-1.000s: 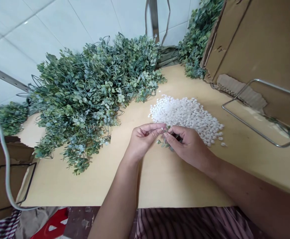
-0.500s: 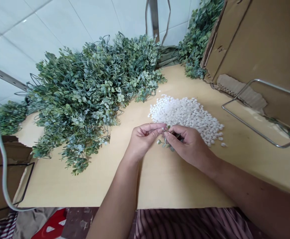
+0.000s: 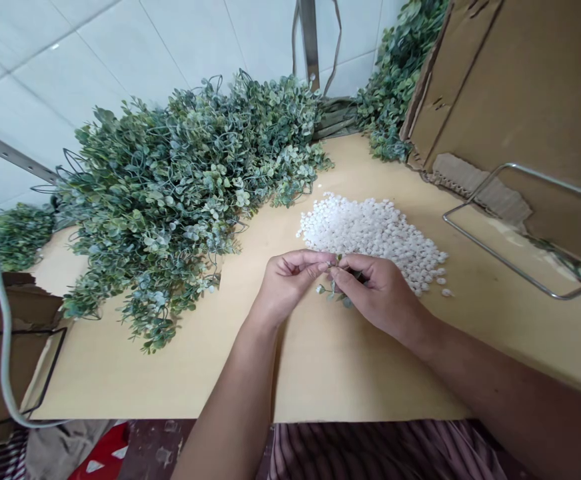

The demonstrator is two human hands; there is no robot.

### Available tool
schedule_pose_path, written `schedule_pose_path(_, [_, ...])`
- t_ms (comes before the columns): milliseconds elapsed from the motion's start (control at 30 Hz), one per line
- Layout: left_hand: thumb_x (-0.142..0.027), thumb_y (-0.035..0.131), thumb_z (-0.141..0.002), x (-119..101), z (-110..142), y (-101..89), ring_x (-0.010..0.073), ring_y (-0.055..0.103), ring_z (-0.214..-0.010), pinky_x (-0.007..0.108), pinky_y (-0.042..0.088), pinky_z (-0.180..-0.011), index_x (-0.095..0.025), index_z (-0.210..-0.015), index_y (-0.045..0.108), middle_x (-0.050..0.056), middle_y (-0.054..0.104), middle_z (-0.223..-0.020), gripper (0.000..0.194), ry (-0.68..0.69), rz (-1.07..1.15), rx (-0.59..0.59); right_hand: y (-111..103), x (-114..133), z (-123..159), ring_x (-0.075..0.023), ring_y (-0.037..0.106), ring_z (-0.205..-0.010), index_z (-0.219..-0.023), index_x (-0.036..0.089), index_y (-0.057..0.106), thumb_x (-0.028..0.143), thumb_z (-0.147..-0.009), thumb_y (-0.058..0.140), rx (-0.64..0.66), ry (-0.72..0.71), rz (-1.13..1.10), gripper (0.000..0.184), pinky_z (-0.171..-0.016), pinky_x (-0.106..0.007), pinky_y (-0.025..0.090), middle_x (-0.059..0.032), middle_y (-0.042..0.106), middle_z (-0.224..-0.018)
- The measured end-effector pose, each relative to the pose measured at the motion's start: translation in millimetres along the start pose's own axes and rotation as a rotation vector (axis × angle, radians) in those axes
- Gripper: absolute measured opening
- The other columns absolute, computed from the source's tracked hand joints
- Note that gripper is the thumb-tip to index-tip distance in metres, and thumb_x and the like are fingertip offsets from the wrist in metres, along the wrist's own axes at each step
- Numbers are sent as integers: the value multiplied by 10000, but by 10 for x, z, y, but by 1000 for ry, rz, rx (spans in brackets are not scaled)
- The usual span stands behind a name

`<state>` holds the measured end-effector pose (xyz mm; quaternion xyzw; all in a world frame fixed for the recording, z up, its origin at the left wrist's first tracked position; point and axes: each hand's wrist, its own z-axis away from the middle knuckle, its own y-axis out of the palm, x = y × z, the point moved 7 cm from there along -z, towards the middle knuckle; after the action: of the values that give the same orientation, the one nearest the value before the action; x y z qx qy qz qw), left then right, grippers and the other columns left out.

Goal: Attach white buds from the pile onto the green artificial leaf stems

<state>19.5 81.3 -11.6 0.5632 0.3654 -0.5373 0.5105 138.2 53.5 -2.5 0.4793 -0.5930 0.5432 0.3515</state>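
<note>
My right hand (image 3: 378, 290) pinches a small artificial leaf sprig (image 3: 343, 300), its grey-green leaves hanging below the fingers. One tip of that sprig carries a small white piece (image 3: 319, 289). My left hand (image 3: 288, 280) is closed in a pinch, thumb against forefinger, right at the sprig's upper end. What sits between those fingertips is too small and covered to make out. Just beyond both hands lies a heap of small white plastic pieces (image 3: 365, 227), with a few loose ones at its right edge.
A large pile of artificial greenery (image 3: 185, 180) covers the table's (image 3: 370, 373) back left. More foliage (image 3: 395, 80) stands behind at right, beside a cardboard box (image 3: 530, 100). A wire frame (image 3: 500, 257) juts over the table at right. A pale cable (image 3: 5, 333) hangs at far left.
Both hands stay almost in place, fingertips together at the sprig. A white bit seen at the left fingertips is now harder to see. The view has shifted slightly.
</note>
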Motion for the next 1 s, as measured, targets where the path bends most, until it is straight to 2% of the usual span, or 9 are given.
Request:
schedule_pose_path(200, [-338,818,-537,74,-21,10,110,615,-591,263,516,-677,-179,-653,739,16,708,-639,212,-20,9,49,22,-44,4,-83,357,-455,-545,180,459,280,-792,462,40,37,-25,267,-428,-210,290,50,368,-474])
schedule_pose_path(400, [-318,844,-491,139,-49,6,89,610,-581,219,507,-623,-192,-645,742,0,697,-626,223,-64,87,65,-4,-25,-15,-82,359,-464,-543,179,461,284,-792,471,48,29,-46,270,-435,-211,292,49,370,-480])
schedule_pose_path(667, [-272,843,-506,145,-51,29,87,609,-578,216,506,-608,-171,-656,742,12,702,-671,207,-111,114,133,27,-15,-26,-91,436,-483,-550,170,497,265,-789,477,131,29,-71,259,-460,-216,343,25,466,-493])
schedule_pose_path(733, [-271,843,-507,112,-47,11,95,617,-584,225,509,-625,-174,-678,742,10,704,-660,221,-107,118,128,29,25,-39,-83,444,-476,-579,162,529,264,-783,513,170,28,-152,229,-456,-209,352,27,489,-505])
schedule_pose_path(833, [-328,828,-534,34,-47,-39,90,618,-618,216,496,-663,-190,-764,742,2,709,-681,281,-57,126,87,-37,119,-65,-79,454,-463,-688,155,608,279,-784,557,206,23,-392,165,-444,-209,369,27,528,-537])
schedule_pose_path(933, [-413,789,-574,34,-34,-44,90,611,-641,198,470,-651,-160,-759,730,21,708,-708,319,-63,46,64,-257,199,-100,-93,464,-455,-655,177,623,288,-773,566,83,-21,-672,172,-438,-227,371,21,532,-514])
schedule_pose_path(1000, [-457,765,-589,105,-4,45,104,610,-627,211,462,-617,-135,-769,720,45,705,-719,371,-141,-28,125,-396,252,-104,-102,449,-438,-583,186,613,306,-761,561,5,-92,-805,221,-432,-242,354,16,510,-474])
